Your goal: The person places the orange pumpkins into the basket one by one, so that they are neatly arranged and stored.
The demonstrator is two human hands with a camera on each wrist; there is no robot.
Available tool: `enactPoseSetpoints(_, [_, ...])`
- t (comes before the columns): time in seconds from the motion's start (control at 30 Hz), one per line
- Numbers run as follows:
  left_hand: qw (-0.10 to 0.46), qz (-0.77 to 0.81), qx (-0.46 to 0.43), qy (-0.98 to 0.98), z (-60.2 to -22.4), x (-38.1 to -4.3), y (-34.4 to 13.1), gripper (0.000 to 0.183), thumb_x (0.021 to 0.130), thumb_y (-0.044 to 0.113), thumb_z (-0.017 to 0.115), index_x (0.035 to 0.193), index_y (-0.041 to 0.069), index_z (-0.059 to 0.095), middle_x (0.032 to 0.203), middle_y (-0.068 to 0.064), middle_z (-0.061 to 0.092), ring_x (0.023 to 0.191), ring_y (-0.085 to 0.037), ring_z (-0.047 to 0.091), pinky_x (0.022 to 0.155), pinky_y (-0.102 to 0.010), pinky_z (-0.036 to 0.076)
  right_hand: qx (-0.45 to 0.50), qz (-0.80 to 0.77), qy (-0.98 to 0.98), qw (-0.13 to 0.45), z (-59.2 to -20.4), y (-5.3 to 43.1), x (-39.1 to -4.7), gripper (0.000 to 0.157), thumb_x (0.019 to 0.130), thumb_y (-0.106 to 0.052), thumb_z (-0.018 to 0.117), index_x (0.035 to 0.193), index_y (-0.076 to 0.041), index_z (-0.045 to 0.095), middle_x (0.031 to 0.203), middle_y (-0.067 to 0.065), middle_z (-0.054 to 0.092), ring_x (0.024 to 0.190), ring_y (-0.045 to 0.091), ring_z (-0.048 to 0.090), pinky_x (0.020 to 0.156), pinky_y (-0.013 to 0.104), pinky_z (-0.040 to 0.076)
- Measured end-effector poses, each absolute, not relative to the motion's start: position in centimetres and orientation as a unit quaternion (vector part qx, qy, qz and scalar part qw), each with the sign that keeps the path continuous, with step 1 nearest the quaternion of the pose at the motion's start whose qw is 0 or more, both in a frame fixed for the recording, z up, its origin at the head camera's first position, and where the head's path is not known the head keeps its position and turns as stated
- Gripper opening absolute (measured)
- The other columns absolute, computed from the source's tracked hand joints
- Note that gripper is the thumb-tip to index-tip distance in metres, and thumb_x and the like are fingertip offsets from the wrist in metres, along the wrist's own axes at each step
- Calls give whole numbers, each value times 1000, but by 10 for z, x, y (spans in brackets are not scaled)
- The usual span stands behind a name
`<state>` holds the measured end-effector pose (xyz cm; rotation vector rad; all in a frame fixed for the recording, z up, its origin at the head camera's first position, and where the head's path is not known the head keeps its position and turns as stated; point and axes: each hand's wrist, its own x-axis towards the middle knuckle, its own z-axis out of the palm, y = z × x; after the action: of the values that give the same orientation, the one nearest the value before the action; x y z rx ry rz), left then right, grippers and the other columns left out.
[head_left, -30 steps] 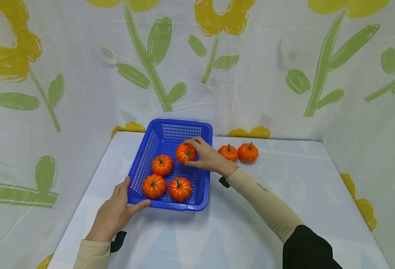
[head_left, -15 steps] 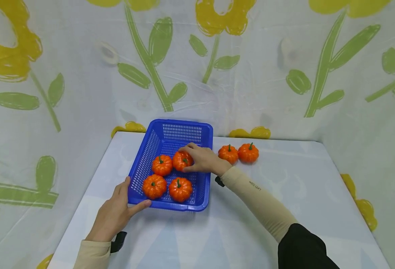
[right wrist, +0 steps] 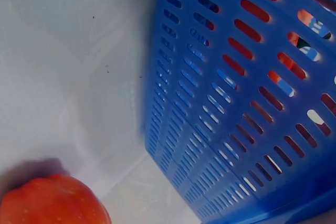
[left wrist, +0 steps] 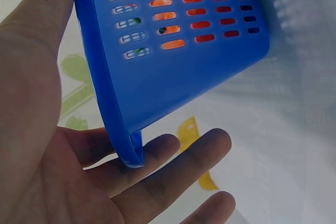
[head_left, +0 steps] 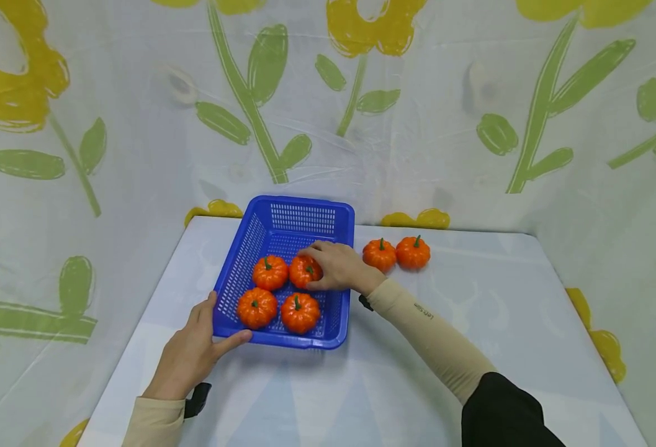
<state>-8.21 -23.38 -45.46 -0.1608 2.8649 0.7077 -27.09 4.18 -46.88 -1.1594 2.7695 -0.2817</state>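
Observation:
A blue plastic basket (head_left: 336, 338) with slotted walls stands on the table. My left hand (head_left: 185, 357) holds its near left corner, thumb on the near rim and fingers along the outside; the left wrist view shows the rim between thumb and fingers. Inside the basket my right hand (head_left: 339, 267) grips a small orange pumpkin (head_left: 302, 274) between thumb and fingers. Beside that one sits another pumpkin (head_left: 270, 273), with two more, a left one (head_left: 257, 308) and a right one (head_left: 300, 313), nearer me. In the right wrist view, the basket wall (right wrist: 210, 93) hides the grasp.
Two further pumpkins, one (head_left: 379, 254) beside the basket and one (head_left: 413, 252) to its right, stand near the back edge of the pale table (head_left: 473, 310). A flower-patterned curtain (head_left: 417, 124) hangs behind and at both sides.
My right hand has brought its pumpkin lower and toward me, next to the other pumpkins in the basket; over the last half second it has barely shifted. My left hand has stayed on the corner.

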Motion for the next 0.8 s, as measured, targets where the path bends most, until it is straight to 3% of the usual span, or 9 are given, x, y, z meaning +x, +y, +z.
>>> enactPoseSetpoints(0.8, [86, 239, -50, 966, -455, -82, -234, 126, 81, 81, 58, 160, -4, 10, 156, -35, 26, 130, -57, 45, 98, -68, 45, -409, -58, 909, 58, -472, 42, -270, 69, 87, -59, 69, 146, -27, 53, 140, 3, 56, 123, 21, 56, 106, 45, 46])
